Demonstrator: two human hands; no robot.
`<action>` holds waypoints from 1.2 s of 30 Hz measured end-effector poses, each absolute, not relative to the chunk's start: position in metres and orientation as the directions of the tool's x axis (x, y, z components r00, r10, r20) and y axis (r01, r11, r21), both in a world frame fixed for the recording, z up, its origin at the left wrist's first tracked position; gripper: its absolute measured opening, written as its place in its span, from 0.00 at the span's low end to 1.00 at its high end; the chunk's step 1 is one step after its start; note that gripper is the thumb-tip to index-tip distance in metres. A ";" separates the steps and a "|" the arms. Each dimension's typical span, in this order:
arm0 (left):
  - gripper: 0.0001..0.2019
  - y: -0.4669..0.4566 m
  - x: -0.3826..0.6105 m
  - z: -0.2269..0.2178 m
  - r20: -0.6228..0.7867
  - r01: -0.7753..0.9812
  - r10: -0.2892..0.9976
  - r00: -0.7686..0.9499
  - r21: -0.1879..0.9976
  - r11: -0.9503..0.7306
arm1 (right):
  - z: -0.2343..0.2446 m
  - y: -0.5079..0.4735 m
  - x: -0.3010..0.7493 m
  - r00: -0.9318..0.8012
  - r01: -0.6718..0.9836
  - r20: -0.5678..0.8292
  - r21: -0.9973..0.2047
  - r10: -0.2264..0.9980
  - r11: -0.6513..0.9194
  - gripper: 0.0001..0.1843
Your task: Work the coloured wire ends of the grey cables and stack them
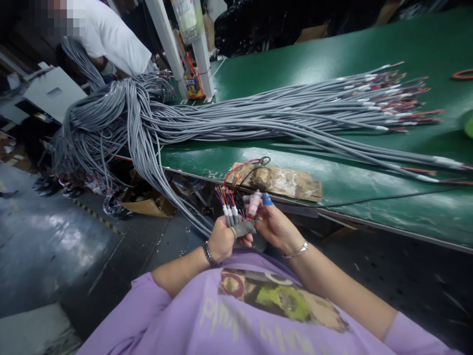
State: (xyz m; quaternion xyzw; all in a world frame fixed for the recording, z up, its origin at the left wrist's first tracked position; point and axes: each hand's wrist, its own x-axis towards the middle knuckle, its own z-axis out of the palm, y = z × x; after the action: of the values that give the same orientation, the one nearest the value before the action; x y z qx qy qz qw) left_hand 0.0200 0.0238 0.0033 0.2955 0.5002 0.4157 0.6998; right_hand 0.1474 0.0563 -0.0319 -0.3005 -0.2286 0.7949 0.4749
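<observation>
My left hand (pixel 221 240) is closed around several grey cables (pixel 229 215) whose stripped ends point up. Thin coloured wires (pixel 224 195) fan out above the white bands on these cables. A grey wrap covers my left thumb. Close beside it, my right hand (pixel 279 229) has its fingers pinched together at some thin wires (pixel 254 221), one of them greenish. Blue and pale pink wraps cover two of its fingertips. What lies between the two hands is partly hidden by the fingers.
A long bundle of grey cables (pixel 236 118) lies along the green table (pixel 369 197) and droops over its left end. In front stands a worn wooden board (pixel 291 182) with a black-and-red lead. A white post (pixel 205 64) rises behind. A person in a white shirt (pixel 111 37) works at back left.
</observation>
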 end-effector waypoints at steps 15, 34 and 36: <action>0.25 0.014 0.011 -0.012 -0.398 -0.177 0.899 0.181 0.886 0.428 | -0.013 0.035 0.166 -0.454 -0.344 -0.304 -0.808 0.838 -0.479 0.24; 0.23 0.019 0.018 -0.002 -0.385 -0.276 0.917 0.108 0.874 0.399 | -0.027 0.048 0.161 -0.350 -0.546 -0.342 -0.683 0.872 -0.486 0.25; 0.22 0.021 0.021 0.001 -0.397 -0.264 0.911 0.112 0.872 0.412 | -0.025 0.055 0.159 -0.354 -0.547 -0.323 -0.689 0.878 -0.474 0.25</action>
State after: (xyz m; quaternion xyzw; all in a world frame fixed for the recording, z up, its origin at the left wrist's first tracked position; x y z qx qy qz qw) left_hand 0.0207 0.0212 0.0005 0.3213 0.5036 0.4365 0.6727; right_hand 0.1589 0.0550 -0.0251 -0.3434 -0.2405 0.7869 0.4527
